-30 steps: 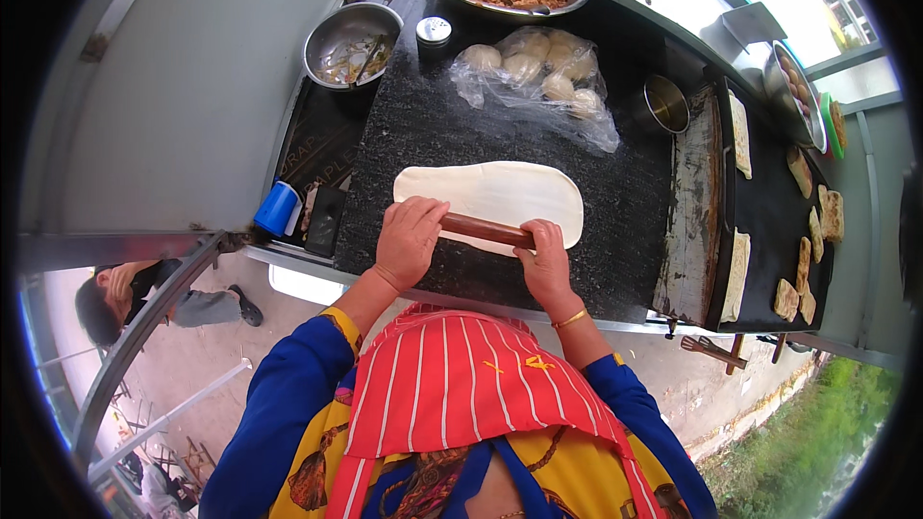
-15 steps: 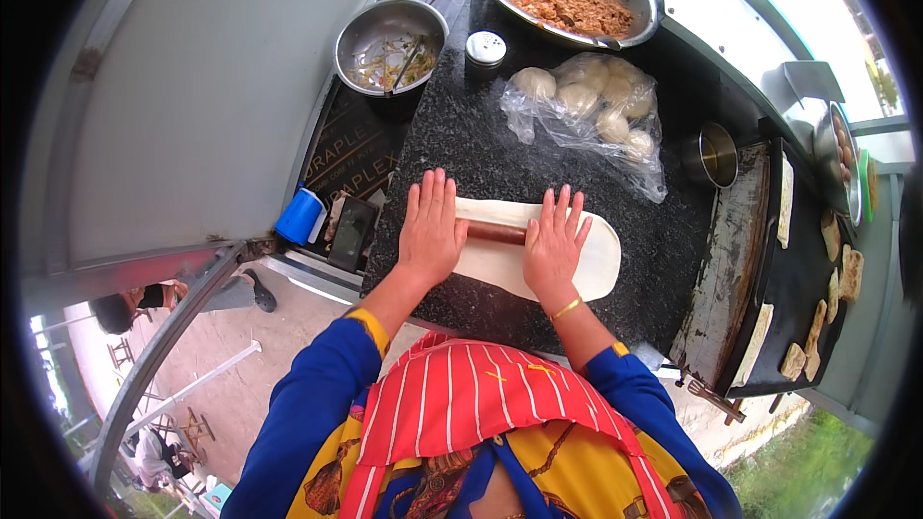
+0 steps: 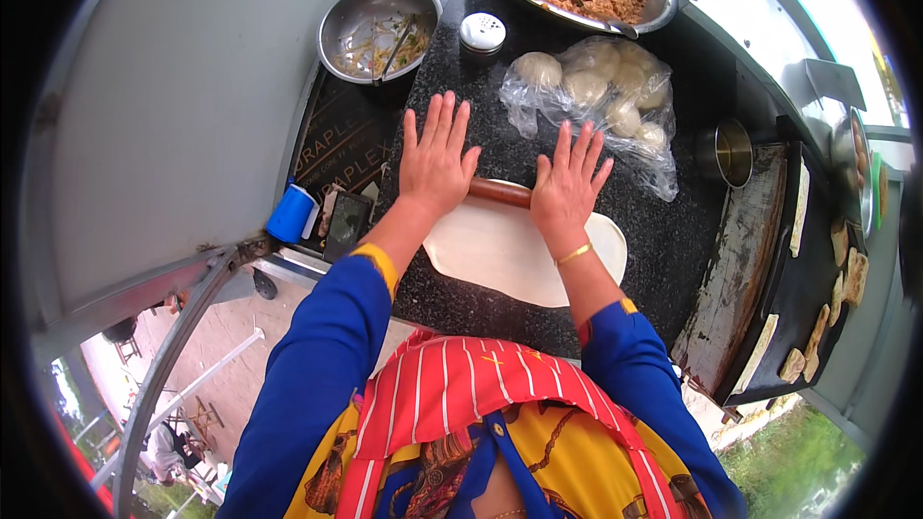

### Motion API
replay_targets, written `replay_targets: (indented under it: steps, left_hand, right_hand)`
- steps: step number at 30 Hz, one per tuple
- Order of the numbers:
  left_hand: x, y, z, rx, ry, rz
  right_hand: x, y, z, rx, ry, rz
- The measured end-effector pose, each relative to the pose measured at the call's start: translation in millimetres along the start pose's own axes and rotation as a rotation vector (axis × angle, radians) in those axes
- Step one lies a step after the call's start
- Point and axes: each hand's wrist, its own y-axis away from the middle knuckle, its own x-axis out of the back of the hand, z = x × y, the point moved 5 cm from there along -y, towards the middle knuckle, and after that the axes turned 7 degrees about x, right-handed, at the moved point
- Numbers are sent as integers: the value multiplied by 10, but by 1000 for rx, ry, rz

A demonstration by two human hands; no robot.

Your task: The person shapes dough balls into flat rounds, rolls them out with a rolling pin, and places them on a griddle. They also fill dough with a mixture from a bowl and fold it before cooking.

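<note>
A flat oval sheet of pale dough (image 3: 510, 245) lies on the black speckled stone worktop (image 3: 663, 259). Across its far edge rests a brown wooden rolling pin (image 3: 499, 193). My left hand (image 3: 435, 161) presses palm-down over the pin's left end, its fingers stretched forward and apart. Over the right end, my right hand (image 3: 567, 187) lies just as flat, with straight fingers. Both palms hide the ends of the pin. Beyond my fingertips, several round dough balls (image 3: 622, 118) sit in a clear plastic bag (image 3: 657, 171).
At the back stand a large bowl of reddish filling (image 3: 663, 2), a smaller steel bowl (image 3: 332, 34) and a shaker (image 3: 482, 34). A metal cup (image 3: 723, 152) is right of the bag. A dark griddle (image 3: 769, 327) with flatbreads runs along the right; a blue cup (image 3: 291, 214) is at left.
Both hands have pushed forward, away from me, carrying the rolling pin from the middle of the dough to its far edge. The dough now looks wider front to back.
</note>
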Motion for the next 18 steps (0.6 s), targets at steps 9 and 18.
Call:
replay_targets:
  steps: [9, 18]
  left_hand:
    - [145, 332, 19, -76, 15, 13]
    - [65, 866, -27, -152, -8, -79]
  right_hand:
    - [31, 589, -114, -97, -120, -126]
    - [25, 1040, -280, -15, -32, -183]
